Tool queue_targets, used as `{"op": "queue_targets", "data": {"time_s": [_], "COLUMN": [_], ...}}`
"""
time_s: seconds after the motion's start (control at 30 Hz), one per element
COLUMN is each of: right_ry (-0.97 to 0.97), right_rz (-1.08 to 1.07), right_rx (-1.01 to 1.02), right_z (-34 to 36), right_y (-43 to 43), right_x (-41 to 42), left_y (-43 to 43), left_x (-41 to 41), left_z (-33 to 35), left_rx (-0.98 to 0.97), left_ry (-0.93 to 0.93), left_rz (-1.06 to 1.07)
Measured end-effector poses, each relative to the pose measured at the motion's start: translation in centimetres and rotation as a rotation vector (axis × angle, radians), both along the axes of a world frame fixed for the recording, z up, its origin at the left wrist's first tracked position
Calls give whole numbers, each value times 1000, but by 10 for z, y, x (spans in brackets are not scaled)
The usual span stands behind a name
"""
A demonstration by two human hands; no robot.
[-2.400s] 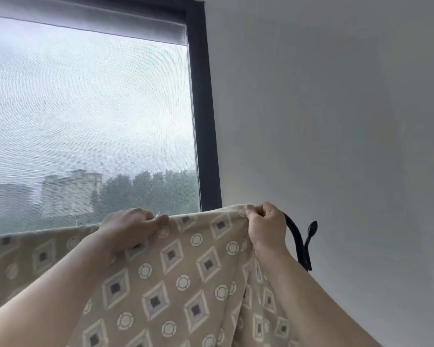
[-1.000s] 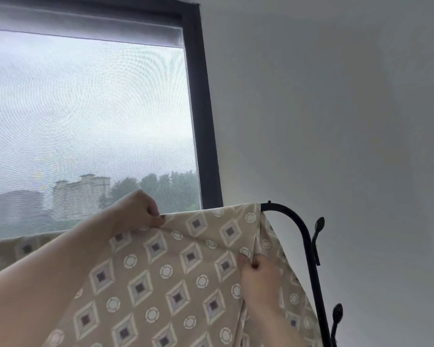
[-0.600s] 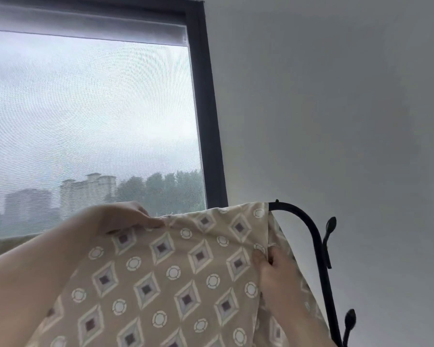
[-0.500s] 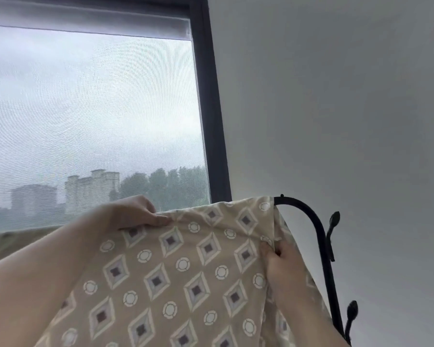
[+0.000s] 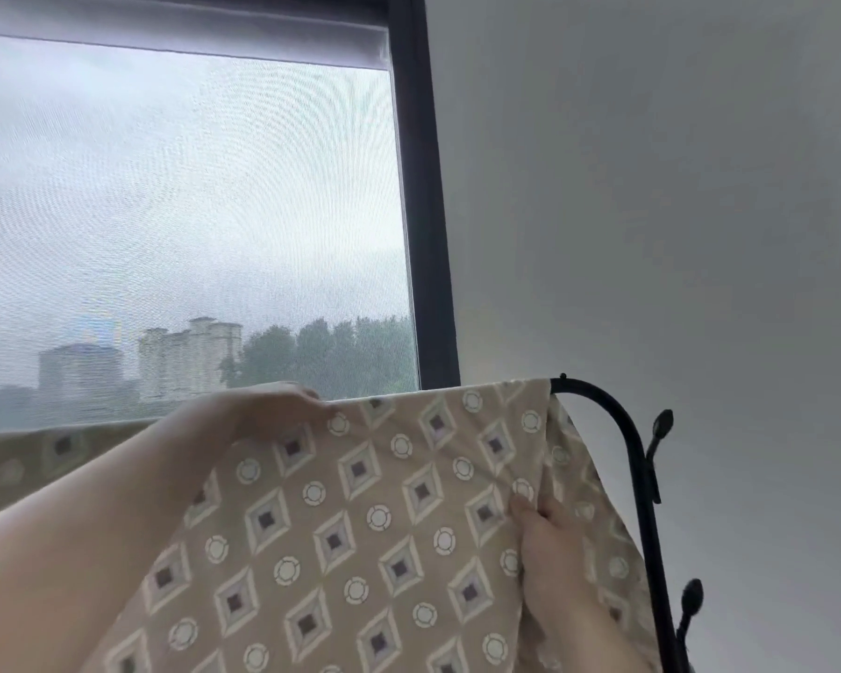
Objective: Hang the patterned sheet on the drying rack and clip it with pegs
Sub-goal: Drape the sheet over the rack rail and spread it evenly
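The right hand (image 5: 549, 551) has slid down the sheet (image 5: 360, 527) from its top corner, baring the rack (image 5: 645, 519).

Above: I see free air over the top fold of the patterned sheet (image 5: 360, 527), with the window (image 5: 190, 211) behind.
Right: the curved black end of the drying rack (image 5: 637, 468) and its two knobs bar my way; bare wall (image 5: 676, 187) beyond.
Front: the hanging sheet curtains everything below the rail.

Left hand (image 5: 273, 410) grips the sheet (image 5: 360, 527) at its top edge; right hand (image 5: 549, 551) pinches it lower down, beside the rack (image 5: 625, 434).
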State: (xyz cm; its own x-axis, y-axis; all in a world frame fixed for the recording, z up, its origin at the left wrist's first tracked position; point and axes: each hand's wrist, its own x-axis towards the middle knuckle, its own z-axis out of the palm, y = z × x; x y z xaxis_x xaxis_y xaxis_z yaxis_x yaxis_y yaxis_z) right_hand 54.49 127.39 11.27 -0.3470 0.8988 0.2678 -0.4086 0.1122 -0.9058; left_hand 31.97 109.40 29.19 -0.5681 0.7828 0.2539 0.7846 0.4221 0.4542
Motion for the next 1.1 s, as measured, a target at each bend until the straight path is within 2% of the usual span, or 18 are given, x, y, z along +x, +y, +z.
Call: {"op": "queue_targets", "data": {"time_s": [0.1,0.17,0.37,0.43,0.53,0.63,0.77,0.9,1.1], "right_ry": [-21,-15,307,282,138,69,128,319,255], "right_rz": [27,25,364,336,192,141,225,217,224], "right_rx": [-19,20,-59,-48,79,176,153,37,45], "right_z": [-9,-4,22,28,34,41,52,73,113], "right_y": [9,8,10,13,18,23,25,29,14], "right_x": [-3,5,20,25,31,37,40,39,31], "left_y": [-1,-2,-4,-3,-2,-3,-4,-5,-14], "left_x": [-5,-6,-6,-5,-4,-3,-1,-3,-1], "left_z": [3,3,1,0,-1,0,2,2,7], "left_rx": [-78,-62,30,45,44,40,36,54,22], "left_ry": [350,404,310,301,287,260,242,182,157], "left_rz": [102,114,139,145,134,123,133,139,116]}}
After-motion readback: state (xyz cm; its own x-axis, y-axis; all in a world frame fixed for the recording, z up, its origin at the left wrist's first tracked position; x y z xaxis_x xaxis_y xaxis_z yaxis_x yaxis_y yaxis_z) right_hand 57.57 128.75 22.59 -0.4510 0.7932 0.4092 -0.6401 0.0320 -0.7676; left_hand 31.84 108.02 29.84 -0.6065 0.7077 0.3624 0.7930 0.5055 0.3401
